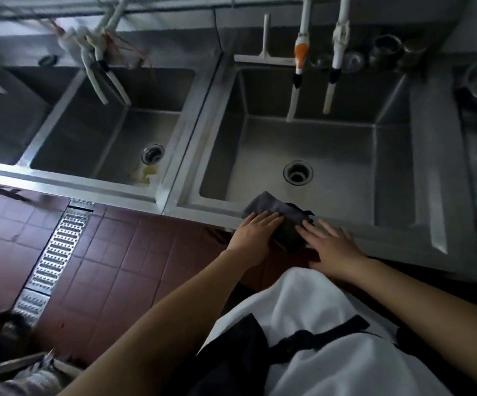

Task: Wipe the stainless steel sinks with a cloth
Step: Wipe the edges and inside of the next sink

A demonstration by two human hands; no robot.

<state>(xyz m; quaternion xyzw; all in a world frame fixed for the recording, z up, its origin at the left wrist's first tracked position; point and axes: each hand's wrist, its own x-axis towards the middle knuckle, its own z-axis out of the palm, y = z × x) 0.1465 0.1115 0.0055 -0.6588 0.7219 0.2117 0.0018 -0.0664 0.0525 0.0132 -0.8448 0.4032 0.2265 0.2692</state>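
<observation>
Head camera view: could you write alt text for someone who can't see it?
A person's left hand and right hand press a dark cloth flat on the front rim of a steel sink. A second sink lies to the left, with hoses hanging over the basins and a squeegee behind.

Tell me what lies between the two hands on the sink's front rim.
In the head view, the dark cloth lies between the left hand and right hand, draped over the front rim of the right-hand sink; both hands' straight fingers rest on it.
</observation>
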